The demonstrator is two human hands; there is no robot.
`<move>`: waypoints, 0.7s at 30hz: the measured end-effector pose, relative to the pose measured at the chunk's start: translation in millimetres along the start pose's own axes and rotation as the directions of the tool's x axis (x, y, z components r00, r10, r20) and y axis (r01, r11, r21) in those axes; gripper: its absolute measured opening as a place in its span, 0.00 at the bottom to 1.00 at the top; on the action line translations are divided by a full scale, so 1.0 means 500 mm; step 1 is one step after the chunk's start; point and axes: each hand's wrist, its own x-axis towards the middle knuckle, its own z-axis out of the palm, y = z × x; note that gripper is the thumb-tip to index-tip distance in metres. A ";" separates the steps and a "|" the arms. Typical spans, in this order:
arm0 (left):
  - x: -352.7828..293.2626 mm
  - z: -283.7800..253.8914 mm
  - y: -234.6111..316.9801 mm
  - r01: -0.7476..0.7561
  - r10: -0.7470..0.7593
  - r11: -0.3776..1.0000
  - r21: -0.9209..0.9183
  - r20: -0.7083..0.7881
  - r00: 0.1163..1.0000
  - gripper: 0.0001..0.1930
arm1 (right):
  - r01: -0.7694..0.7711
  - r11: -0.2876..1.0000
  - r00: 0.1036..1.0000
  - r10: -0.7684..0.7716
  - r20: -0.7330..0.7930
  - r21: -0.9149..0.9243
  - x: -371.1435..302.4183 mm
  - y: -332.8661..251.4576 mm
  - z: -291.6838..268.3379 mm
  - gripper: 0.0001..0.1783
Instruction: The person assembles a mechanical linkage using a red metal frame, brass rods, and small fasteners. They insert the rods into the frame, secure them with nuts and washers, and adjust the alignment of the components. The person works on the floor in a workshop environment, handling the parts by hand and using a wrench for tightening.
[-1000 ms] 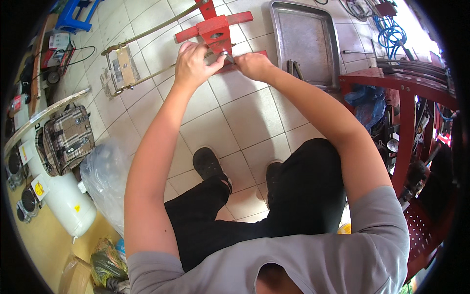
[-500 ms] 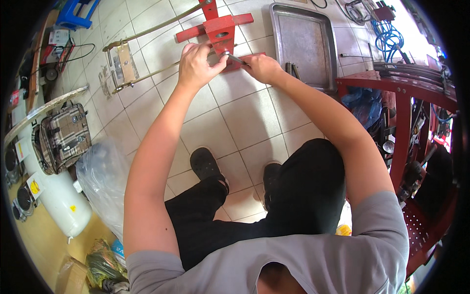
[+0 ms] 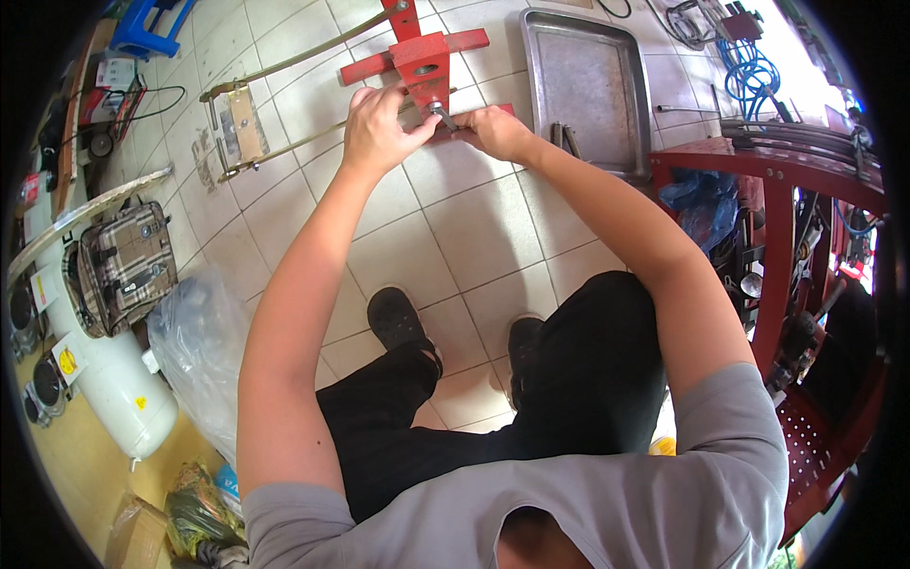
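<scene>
A red metal stand (image 3: 424, 59) with crossing arms rises from the tiled floor at top centre, a bolt (image 3: 435, 107) at its lower front. My left hand (image 3: 375, 133) is closed against the stand's left side, fingers curled partly out of sight behind it and thumb reaching toward the bolt. From the right, my right hand (image 3: 497, 132) grips a slim grey metal tool (image 3: 447, 120) that looks like a wrench. Its head meets the bolt, and my fingers cover most of its handle.
A grey metal tray (image 3: 588, 90) holding short metal rods (image 3: 566, 140) lies right of the stand. Further right are a dark red shelf frame (image 3: 779, 237) and a coiled blue hose (image 3: 754, 81). Leftward stand a metal frame (image 3: 242, 128), a plaid bag (image 3: 128, 261) and a white tank (image 3: 123, 398).
My right hand has shifted slightly left, and the tool has turned to point more steeply toward me. My left hand stays nearly in place.
</scene>
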 end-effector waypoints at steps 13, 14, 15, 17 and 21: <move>0.000 -0.010 0.002 0.038 -0.037 0.999 -0.029 0.044 0.998 0.18 | -0.290 0.782 0.957 0.219 0.192 0.552 0.054 -0.086 0.095 0.20; 0.002 -0.010 0.004 0.045 -0.044 0.999 -0.025 0.048 0.998 0.18 | -0.300 0.792 0.953 0.228 0.199 0.531 0.059 -0.087 0.097 0.21; 0.004 -0.011 0.005 0.053 -0.051 0.998 -0.028 0.059 0.997 0.18 | -0.285 0.805 0.958 0.214 0.193 0.521 0.066 -0.090 0.101 0.20; 0.004 -0.015 0.004 0.068 -0.065 0.997 -0.029 0.089 0.994 0.18 | -0.252 0.825 0.966 0.183 0.182 0.507 0.081 -0.112 0.114 0.20; 0.009 -0.018 0.004 0.102 -0.091 0.992 -0.073 0.145 0.985 0.21 | -0.266 0.625 0.964 0.189 0.189 0.733 0.093 -0.140 0.128 0.17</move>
